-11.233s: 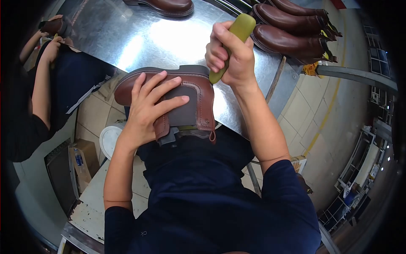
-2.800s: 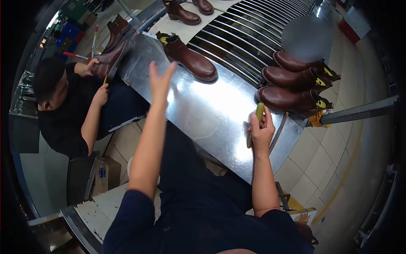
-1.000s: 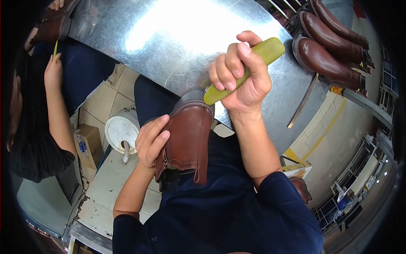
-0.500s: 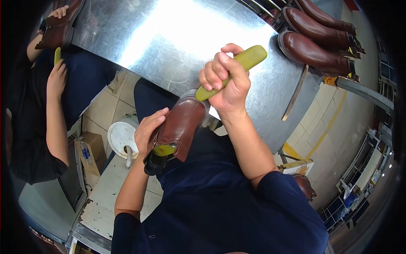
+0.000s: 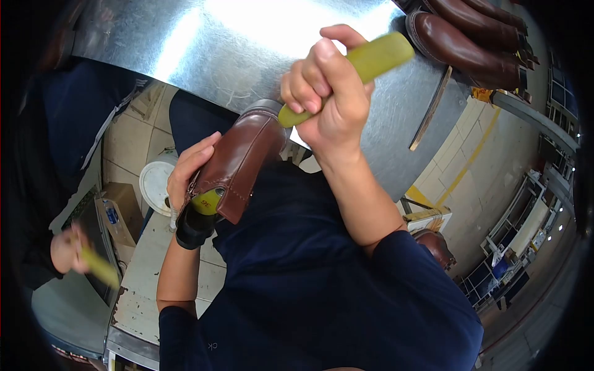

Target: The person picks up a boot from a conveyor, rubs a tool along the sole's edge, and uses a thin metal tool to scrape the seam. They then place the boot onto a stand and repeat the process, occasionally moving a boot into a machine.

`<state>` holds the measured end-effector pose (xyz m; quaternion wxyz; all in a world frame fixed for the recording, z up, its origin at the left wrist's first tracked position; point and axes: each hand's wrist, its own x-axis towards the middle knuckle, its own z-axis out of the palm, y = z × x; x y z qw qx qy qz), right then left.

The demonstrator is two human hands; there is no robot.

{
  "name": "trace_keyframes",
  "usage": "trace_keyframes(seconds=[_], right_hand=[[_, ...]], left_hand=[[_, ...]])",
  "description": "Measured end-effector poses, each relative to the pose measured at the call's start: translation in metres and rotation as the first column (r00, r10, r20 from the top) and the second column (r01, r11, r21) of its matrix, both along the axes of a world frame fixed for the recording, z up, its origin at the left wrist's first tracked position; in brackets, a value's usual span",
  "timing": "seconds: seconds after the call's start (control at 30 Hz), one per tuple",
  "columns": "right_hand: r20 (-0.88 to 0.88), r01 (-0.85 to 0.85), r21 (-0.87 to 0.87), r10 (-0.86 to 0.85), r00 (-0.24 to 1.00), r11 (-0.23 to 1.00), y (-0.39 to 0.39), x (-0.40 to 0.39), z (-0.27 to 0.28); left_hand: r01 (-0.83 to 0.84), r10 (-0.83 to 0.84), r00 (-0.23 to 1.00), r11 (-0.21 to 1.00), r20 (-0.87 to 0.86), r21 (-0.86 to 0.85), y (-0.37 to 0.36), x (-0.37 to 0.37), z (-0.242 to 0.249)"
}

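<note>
My left hand [image 5: 190, 166] grips a brown leather boot [image 5: 244, 151] along its left side, holding it tilted in front of my body. A yellow-green last [image 5: 205, 201] marked 36 shows in the boot's opening. Raised above the boot's far end, my right hand [image 5: 331, 93] is wrapped round a flat yellow-green bar [image 5: 383, 57] with rounded ends. The bar's lower end overlaps the leather close to the sole edge.
A shiny metal table [image 5: 216, 74] stretches ahead. Several brown boots [image 5: 461, 49] lie at its right, near a narrow wooden strip [image 5: 431, 108]. On the left stands a white bucket [image 5: 154, 185]. A co-worker's hand [image 5: 69, 250] there holds a similar bar.
My hands, the boot and the bar have shifted a little left in view, the bar's upper end rising. The co-worker's bar hand has swung down and away from their boot.
</note>
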<state>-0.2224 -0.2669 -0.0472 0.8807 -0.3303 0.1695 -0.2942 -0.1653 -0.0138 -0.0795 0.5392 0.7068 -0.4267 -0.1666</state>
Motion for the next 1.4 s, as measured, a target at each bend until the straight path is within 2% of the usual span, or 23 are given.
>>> trace_keyframes(seconds=[0.13, 0.23, 0.3, 0.37, 0.4, 0.5, 0.57, 0.6, 0.63, 0.7, 0.73, 0.83, 0.87, 0.97, 1.07, 1.13, 1.23, 1.4], right_hand=[[0.045, 0.175, -0.223, -0.170, 0.984, 0.959, 0.019, -0.001, 0.002], [0.056, 0.212, -0.310, -0.205, 0.977, 0.927, 0.022, -0.002, -0.001], [0.045, 0.169, -0.190, -0.164, 0.986, 0.967, 0.015, 0.000, 0.001], [-0.002, 0.117, -0.045, -0.118, 0.993, 0.992, 0.005, -0.005, 0.006], [-0.061, 0.053, -0.119, -0.061, 0.996, 0.991, -0.002, -0.011, 0.005], [0.045, 0.019, -0.119, -0.014, 0.999, 0.993, -0.022, -0.037, 0.021], [0.016, 0.095, -0.278, -0.095, 0.995, 0.956, -0.041, -0.059, 0.027], [-0.080, 0.099, -0.329, -0.132, 0.988, 0.939, -0.049, -0.069, 0.037], [-0.171, 0.099, -0.375, -0.173, 0.970, 0.922, -0.056, -0.077, 0.046], [-0.208, 0.091, -0.373, -0.179, 0.961, 0.923, -0.063, -0.089, 0.045], [-0.225, 0.090, -0.368, -0.182, 0.957, 0.926, -0.065, -0.093, 0.044], [-0.169, 0.095, -0.214, -0.132, 0.977, 0.972, -0.062, -0.096, 0.043], [-0.147, 0.096, -0.179, -0.123, 0.981, 0.979, -0.061, -0.094, 0.042], [-0.099, 0.053, -0.104, -0.064, 0.993, 0.993, -0.058, -0.086, 0.035], [-0.095, 0.010, -0.099, -0.020, 0.995, 0.995, -0.058, -0.072, 0.036], [-0.112, -0.021, -0.094, 0.011, 0.994, 0.995, -0.058, -0.062, 0.039], [-0.188, -0.119, -0.129, 0.094, 0.978, 0.984, -0.061, -0.049, 0.045], [-0.247, -0.194, -0.206, 0.141, 0.959, 0.959, -0.060, -0.036, 0.047]], left_hand=[[-0.046, 0.045, 0.997, 0.999, -0.062, -0.019, -0.001, -0.008, -0.003], [-0.079, 0.077, 0.995, 0.997, -0.063, -0.021, -0.007, -0.012, 0.006], [-0.076, 0.076, 0.992, 0.997, 0.096, 0.003, -0.016, -0.006, 0.020], [-0.058, 0.025, 0.978, 0.986, 0.205, 0.155, -0.023, 0.009, 0.045], [-0.014, -0.025, 0.959, 0.990, 0.281, 0.138, -0.036, 0.020, 0.058], [0.252, -0.285, 0.780, 0.958, 0.557, 0.137, -0.070, 0.040, 0.094], [0.310, -0.368, 0.651, 0.927, 0.664, 0.209, -0.093, 0.042, 0.115], [0.335, -0.405, 0.571, 0.909, 0.714, 0.247, -0.103, 0.041, 0.121], [0.270, -0.407, 0.565, 0.913, 0.718, 0.306, -0.109, 0.039, 0.124], [0.131, -0.423, 0.545, 0.896, 0.724, 0.425, -0.114, 0.035, 0.130], [0.003, -0.405, 0.545, 0.876, 0.734, 0.482, -0.113, 0.035, 0.134], [-0.018, -0.322, 0.748, 0.864, 0.580, 0.504, -0.107, 0.017, 0.127], [0.000, -0.266, 0.854, 0.860, 0.448, 0.510, -0.108, 0.011, 0.129], [-0.008, -0.213, 0.895, 0.870, 0.392, 0.493, -0.107, 0.007, 0.126], [0.015, -0.192, 0.917, 0.892, 0.349, 0.452, -0.103, 0.006, 0.121], [0.022, -0.199, 0.905, 0.905, 0.377, 0.425, -0.098, 0.008, 0.113], [0.028, -0.191, 0.898, 0.924, 0.396, 0.382, -0.094, 0.008, 0.105], [0.032, -0.174, 0.914, 0.932, 0.367, 0.361, -0.095, 0.010, 0.103]])
